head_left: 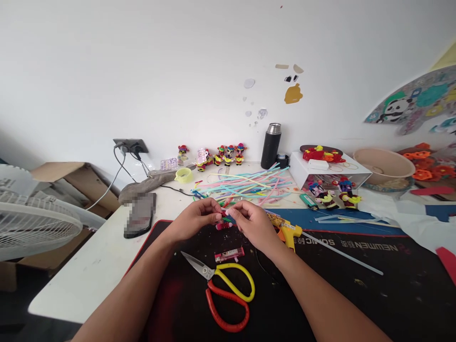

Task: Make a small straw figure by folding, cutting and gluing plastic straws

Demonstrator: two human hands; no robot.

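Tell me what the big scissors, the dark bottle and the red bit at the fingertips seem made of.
Scissors: grey, lightly shiny blades, likely steel; smooth red and yellow handles, probably plastic-coated.
Dark bottle: matte body, perhaps painted metal; its silvery, reflective lid looks like steel.
Red bit: too small and partly covered to tell.

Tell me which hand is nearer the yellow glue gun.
Right. The right hand is close beside the yellow glue gun, on its left; the left hand is farther left, beyond the right.

Scissors (pixel 211 274) and lighter (pixel 229 255) on black mat (pixel 185 304)
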